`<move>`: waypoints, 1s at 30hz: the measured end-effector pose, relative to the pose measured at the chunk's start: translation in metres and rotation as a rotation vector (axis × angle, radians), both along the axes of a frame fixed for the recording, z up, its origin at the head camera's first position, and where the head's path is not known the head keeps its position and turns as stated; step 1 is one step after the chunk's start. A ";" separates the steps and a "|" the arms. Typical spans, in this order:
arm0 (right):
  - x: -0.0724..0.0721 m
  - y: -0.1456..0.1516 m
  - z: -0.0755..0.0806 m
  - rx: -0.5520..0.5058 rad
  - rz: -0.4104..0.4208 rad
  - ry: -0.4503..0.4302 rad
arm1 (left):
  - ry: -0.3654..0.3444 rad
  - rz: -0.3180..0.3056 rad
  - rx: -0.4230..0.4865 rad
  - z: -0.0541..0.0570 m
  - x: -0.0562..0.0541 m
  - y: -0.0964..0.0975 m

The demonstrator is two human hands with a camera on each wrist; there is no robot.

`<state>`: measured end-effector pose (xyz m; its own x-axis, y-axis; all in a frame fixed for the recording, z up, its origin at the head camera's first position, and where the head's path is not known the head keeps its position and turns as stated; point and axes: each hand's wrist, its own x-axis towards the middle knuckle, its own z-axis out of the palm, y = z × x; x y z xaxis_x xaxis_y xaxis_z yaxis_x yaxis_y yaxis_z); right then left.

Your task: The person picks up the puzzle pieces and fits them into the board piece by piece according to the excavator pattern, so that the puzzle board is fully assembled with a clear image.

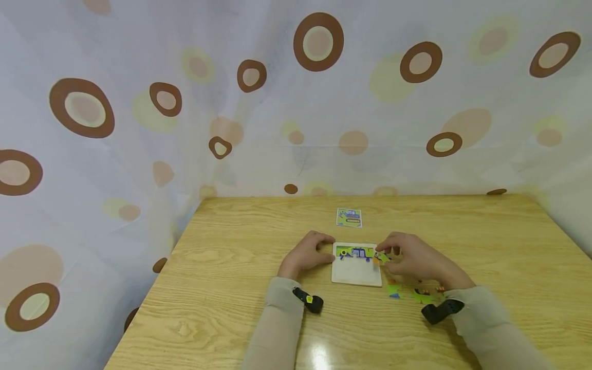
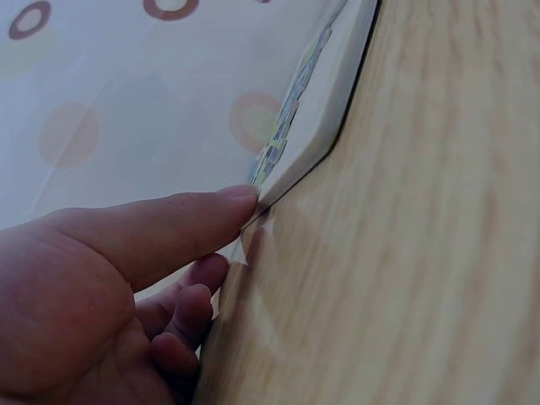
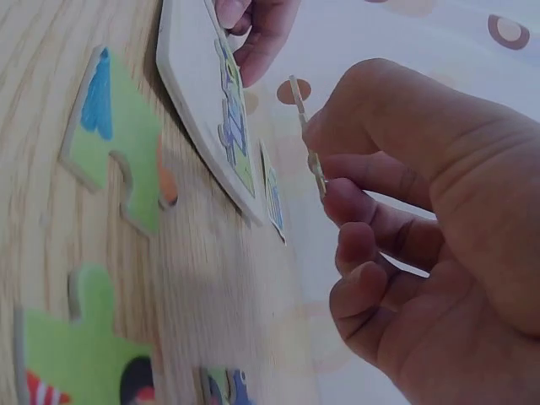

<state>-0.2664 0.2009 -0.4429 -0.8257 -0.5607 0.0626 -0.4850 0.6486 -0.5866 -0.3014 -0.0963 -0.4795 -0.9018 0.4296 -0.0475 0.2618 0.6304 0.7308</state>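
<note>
A white puzzle board (image 1: 356, 275) lies on the table, its upper strip filled with joined picture pieces (image 1: 356, 252). My left hand (image 1: 307, 254) holds the board's left side near the far corner; in the left wrist view, the thumb (image 2: 194, 221) touches the board edge. Between thumb and index finger, my right hand (image 1: 413, 259) pinches a puzzle piece (image 1: 383, 257) over the board's right edge. This piece appears nearly edge-on in the right wrist view. Loose green puzzle pieces (image 3: 126, 139) lie on the table below the right hand.
Beyond the board lies a small picture card (image 1: 349, 218) with a similar vehicle drawing. Several loose pieces (image 1: 422, 296) are spread near the right wrist. A patterned curtain (image 1: 277, 113) borders the far edge of the wooden table (image 1: 222, 267).
</note>
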 end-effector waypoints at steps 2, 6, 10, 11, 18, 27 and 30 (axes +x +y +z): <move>-0.001 -0.003 -0.001 -0.004 0.000 0.017 | 0.001 0.000 0.000 -0.001 0.000 0.000; -0.004 -0.009 -0.002 -0.031 -0.008 0.040 | 0.000 0.001 -0.003 -0.001 0.000 0.000; -0.006 -0.016 0.000 -0.062 -0.016 0.050 | -0.001 0.005 -0.006 -0.001 0.000 0.000; -0.007 -0.018 0.000 -0.068 -0.015 0.049 | 0.000 0.005 -0.006 -0.001 0.000 0.000; -0.010 -0.029 0.000 -0.085 0.024 0.059 | 0.000 -0.004 -0.005 -0.001 0.000 0.000; -0.014 -0.046 -0.007 -0.075 0.054 0.044 | -0.002 -0.006 -0.004 -0.001 -0.001 -0.001; -0.014 -0.051 -0.008 -0.081 0.059 0.022 | 0.002 -0.004 -0.009 -0.002 -0.003 -0.001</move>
